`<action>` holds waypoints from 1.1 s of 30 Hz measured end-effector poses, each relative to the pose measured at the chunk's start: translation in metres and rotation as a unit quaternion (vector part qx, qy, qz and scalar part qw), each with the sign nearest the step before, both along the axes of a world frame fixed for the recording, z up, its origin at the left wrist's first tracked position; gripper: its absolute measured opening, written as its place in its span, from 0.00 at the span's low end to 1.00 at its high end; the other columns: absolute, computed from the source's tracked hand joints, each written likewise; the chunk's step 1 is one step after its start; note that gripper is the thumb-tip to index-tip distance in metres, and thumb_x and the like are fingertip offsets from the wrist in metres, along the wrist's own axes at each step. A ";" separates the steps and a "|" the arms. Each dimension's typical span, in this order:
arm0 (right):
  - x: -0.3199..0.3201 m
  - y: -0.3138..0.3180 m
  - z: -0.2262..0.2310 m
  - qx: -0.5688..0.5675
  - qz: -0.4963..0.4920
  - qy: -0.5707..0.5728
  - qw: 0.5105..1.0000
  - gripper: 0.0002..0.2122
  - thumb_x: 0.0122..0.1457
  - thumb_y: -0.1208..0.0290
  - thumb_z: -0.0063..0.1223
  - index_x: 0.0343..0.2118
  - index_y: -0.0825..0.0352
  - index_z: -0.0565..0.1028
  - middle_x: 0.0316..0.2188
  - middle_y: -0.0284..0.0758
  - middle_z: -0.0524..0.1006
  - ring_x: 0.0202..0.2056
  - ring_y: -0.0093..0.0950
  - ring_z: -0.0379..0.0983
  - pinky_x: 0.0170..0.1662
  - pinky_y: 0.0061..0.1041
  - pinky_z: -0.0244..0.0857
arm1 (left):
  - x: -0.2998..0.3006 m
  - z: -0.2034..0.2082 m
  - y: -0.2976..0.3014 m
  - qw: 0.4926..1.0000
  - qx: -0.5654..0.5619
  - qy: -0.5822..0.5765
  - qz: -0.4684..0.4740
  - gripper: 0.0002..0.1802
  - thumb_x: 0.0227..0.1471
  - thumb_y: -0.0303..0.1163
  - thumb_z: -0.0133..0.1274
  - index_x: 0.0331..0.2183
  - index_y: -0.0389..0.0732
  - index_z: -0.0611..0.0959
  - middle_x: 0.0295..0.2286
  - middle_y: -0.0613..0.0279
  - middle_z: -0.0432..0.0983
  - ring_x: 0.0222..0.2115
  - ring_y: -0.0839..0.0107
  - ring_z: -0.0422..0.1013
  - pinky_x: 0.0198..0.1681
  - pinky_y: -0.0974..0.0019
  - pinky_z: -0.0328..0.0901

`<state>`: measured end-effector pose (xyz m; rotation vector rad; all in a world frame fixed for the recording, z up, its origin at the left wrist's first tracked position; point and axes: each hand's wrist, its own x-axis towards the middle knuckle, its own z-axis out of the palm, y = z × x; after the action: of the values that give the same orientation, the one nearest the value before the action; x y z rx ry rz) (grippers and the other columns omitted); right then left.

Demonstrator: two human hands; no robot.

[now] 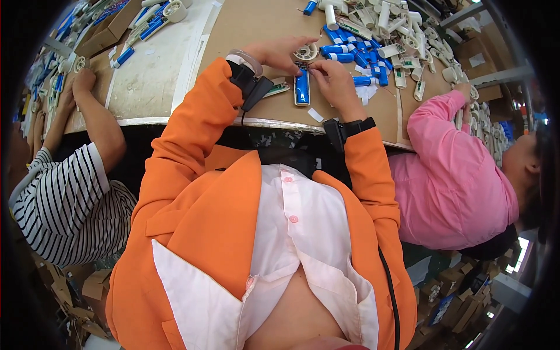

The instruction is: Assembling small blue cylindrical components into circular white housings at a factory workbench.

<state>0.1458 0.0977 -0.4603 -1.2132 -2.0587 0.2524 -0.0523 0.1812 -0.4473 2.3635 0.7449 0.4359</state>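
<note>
A small white plastic housing with a round, ribbed head (305, 52) lies on the brown work surface in front of me. In its handle sits a blue cylindrical battery (301, 88), with small dark parts or wires above it. My left hand (281, 53) is bent round the housing's head from the left, a finger reaching over the top and the thumb beside the battery's upper end. From the right, my right hand (333, 81) pinches at the neck between head and battery. What its fingertips hold is too small to make out.
Several loose blue batteries (361, 55) and a heap of white housings (402, 35) lie to the right. A part with a green board (277, 88) is beside my left wrist. People in a striped shirt (70, 204) and a pink top (449, 181) work at either side.
</note>
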 end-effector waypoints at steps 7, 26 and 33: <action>-0.008 0.002 0.006 0.073 0.016 -0.057 0.996 0.03 0.50 0.76 0.54 0.28 0.67 0.74 0.27 0.38 0.75 0.33 0.39 0.71 0.36 0.34 0.65 | 0.002 -0.007 0.003 1.000 0.019 0.017 0.018 0.52 0.37 0.36 0.65 0.61 0.51 0.55 0.50 0.43 0.64 0.52 0.48 0.61 0.55 0.56 0.58; -0.002 -0.007 -0.002 -0.057 -0.106 0.024 0.992 0.05 0.57 0.74 0.51 0.35 0.67 0.76 0.25 0.35 0.78 0.27 0.25 0.75 0.30 0.22 0.66 | 0.018 -0.005 -0.016 0.992 0.079 0.006 0.100 0.44 0.38 0.40 0.65 0.57 0.48 0.64 0.52 0.46 0.63 0.54 0.50 0.60 0.56 0.56 0.58; 0.050 -0.020 0.015 -0.034 -0.182 0.112 0.976 0.07 0.58 0.74 0.50 0.37 0.67 0.76 0.25 0.33 0.78 0.28 0.18 0.74 0.30 0.18 0.65 | 0.006 0.000 -0.027 0.958 0.151 0.075 0.232 0.40 0.34 0.39 0.65 0.52 0.48 0.69 0.48 0.47 0.67 0.51 0.49 0.63 0.52 0.57 0.62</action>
<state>0.1959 0.0774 -0.4450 -1.5022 -1.6129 0.2720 -0.0460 0.1540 -0.4470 2.5112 1.4038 0.6052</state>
